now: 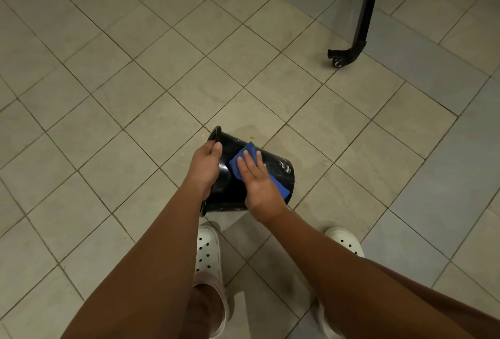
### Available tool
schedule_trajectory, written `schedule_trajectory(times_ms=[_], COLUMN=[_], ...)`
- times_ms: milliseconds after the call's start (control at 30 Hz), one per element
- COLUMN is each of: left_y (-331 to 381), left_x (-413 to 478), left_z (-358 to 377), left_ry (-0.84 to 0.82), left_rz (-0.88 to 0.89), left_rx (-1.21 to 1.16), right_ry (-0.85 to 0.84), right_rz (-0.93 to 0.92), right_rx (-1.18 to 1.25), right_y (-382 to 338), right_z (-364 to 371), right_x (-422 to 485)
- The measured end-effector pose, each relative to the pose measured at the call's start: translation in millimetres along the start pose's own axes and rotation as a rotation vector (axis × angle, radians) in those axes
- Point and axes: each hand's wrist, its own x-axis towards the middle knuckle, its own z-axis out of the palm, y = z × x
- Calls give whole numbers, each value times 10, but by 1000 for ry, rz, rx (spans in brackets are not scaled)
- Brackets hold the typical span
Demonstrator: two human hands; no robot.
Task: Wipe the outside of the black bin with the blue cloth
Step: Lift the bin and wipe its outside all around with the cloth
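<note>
The black bin (pixel 281 173) is held tipped on its side above the tiled floor, its open mouth facing left and its base to the right. My left hand (pixel 204 166) grips the rim of the bin, fingers curled over the edge. A folded blue cloth (pixel 247 152) lies on the bin's upper side wall. My right hand (pixel 255 179) presses flat on the cloth with straight, spread fingers. White smears show on the wall near the bin's base.
Beige floor tiles (pixel 162 68) spread all around. A black furniture leg with a caster (pixel 349 53) stands at the upper right. My two feet in white perforated clogs (pixel 207 254) stand just below the bin.
</note>
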Motion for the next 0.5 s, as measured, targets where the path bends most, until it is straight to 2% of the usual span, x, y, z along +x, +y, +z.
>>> schedule_trajectory(times_ms=[133,200,300,367,500], left_y=[0,7,-2,9,54], left_x=[-10,-9,4,-3,-3], left_z=[-14,-51,-82,-81,-48], left_ry=[-6,-29,-60,-75,-81], left_rz=[-25,-40,-61,-59,-22], left_rx=[-15,-27,-61,-88,-86], right_ry=[113,118,22,-15,63], right_rz=[128,63,-75,-87,109], right_rx=[1,-32,-76,-64,48], right_y=[-53,-60,-104,-96,-107], right_z=[94,163,100,22,-28], right_x=[-127,-150,-70,4,112])
